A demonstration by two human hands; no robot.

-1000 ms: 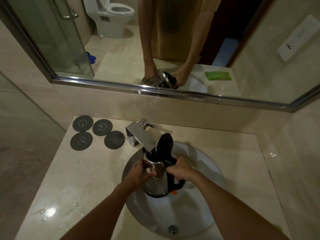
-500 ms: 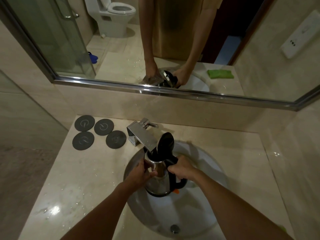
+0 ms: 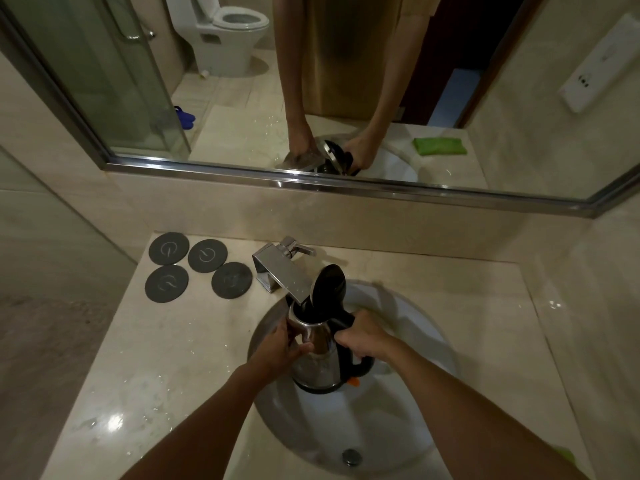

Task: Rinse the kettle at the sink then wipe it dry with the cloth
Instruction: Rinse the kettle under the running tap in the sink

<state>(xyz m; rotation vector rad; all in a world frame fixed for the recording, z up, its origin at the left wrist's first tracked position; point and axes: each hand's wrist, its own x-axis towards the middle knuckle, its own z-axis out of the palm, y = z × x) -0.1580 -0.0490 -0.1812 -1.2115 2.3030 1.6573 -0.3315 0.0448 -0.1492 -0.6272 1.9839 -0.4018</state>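
Counter [image 3: 104, 375]: pale marble top running left to right, glossy, with scattered water drops near its front left.
Coasters [image 3: 199, 268]: four dark round discs lying flat in a cluster at the back left of the counter, well apart from the basin.
Tap [image 3: 282, 271]: square chrome spout with a lever on top, behind the basin; its flat lip reaches over the mouth of the kettle.
Left hand [image 3: 278, 348]: fingers and thumb curled round the steel body just under the rim, grasping the left side of the kettle.
Kettle [image 3: 318, 358]: steel body with black base and black handle, held upright inside the basin, just under the tap lip. An orange tab shows at the base of the handle.
Kettle contents: the interior looks dark; whether there is water in it cannot be told.
Lid [image 3: 329, 285]: black, flipped open and standing up behind the mouth, beside the tap lip.
Right hand [image 3: 363, 337]: clenched round the top of the black handle on the kettle's right side.
Sink [image 3: 415, 427]: round white bowl sunk into the counter; it holds the kettle at its rear half and a metal drain plug [image 3: 352, 457] near its front.
Mirror [image 3: 519, 188]: metal-framed, above the back wall; it reflects both arms on the kettle, a toilet and a glass shower door.
Cloth [image 3: 439, 146]: green, folded, seen as a reflection lying on the counter; a green edge also shows at the right front corner of the counter.
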